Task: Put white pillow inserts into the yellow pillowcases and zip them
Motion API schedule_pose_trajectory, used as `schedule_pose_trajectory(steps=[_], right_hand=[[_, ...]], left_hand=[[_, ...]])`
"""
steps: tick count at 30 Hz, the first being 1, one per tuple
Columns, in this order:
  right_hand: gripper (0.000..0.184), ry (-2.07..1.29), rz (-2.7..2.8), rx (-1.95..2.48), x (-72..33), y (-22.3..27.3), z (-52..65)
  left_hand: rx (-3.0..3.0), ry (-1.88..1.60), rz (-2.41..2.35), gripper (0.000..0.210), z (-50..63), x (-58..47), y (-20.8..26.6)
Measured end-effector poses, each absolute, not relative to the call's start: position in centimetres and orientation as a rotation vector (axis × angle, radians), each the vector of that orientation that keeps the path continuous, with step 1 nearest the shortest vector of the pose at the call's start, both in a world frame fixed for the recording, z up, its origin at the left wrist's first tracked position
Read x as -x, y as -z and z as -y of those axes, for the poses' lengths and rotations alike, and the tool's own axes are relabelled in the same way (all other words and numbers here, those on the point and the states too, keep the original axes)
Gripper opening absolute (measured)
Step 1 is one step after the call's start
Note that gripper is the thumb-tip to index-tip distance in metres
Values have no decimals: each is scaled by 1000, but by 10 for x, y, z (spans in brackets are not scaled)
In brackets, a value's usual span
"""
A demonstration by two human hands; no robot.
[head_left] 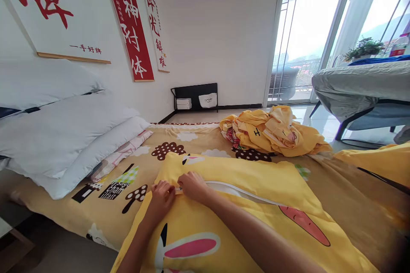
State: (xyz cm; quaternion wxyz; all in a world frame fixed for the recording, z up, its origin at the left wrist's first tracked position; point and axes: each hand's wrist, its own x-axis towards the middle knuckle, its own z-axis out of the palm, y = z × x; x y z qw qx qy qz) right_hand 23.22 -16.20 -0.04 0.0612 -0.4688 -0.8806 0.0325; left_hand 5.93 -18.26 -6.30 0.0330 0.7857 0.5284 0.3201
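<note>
A yellow pillowcase (256, 230) printed with a rabbit and a carrot lies across the bed in front of me. Along its length runs a white zipper (243, 190), parted in the middle and toward the right, with pale fabric showing in the gap. My left hand (162, 196) is closed on the cloth at the zipper's left end. Just beside it, my right hand (194, 185) pinches at the zipper, with a small dark bit, possibly the zipper pull, at its fingertips. Both hands' fingertips are partly hidden.
White pillows (70, 132) are stacked at the bed's left. Crumpled yellow bedding (272, 130) lies at the far edge of the patterned sheet (198, 138). Beyond stand a low black rack (195, 89) and, at right, a covered table (358, 79) with a plant (363, 49).
</note>
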Motion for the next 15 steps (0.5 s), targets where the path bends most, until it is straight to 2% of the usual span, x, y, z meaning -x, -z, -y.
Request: schedule_pose_trajectory(steps=[7, 15], right_hand=[[23, -54, 2921, 1217, -228, -15, 152], [22, 109, 2982, 1189, -227, -9, 154]], left_hand=[[-2373, -934, -1670, 21, 178, -61, 65], [-2336, -877, -1686, 28, 174, -63, 71]])
